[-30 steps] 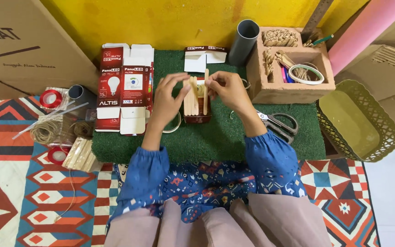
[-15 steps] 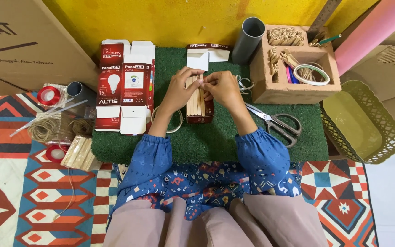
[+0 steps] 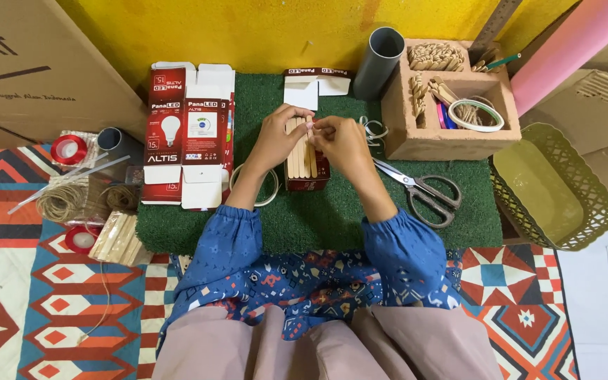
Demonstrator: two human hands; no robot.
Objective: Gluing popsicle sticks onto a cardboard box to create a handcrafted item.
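Observation:
Both hands meet over a small red box (image 3: 307,176) lying on the green turf mat (image 3: 318,218). Several pale wooden sticks (image 3: 299,156) lie side by side on the box. My left hand (image 3: 277,139) presses on the sticks' upper left end. My right hand (image 3: 343,143) pinches something small at the top of the sticks; what it is stays hidden by the fingers. A thin ring (image 3: 270,190) lies on the mat under my left wrist.
Scissors (image 3: 423,190) lie right of the box. A wooden compartment tray (image 3: 445,144) and grey tube (image 3: 378,62) stand at the back. A flattened bulb carton (image 3: 184,134) lies left. Twine (image 3: 61,200), tape rolls (image 3: 69,149) and a stick bundle (image 3: 115,236) sit further left; a green basket (image 3: 554,186) right.
The hands lowered the sticks from a raised position onto the red box and now press them flat there.

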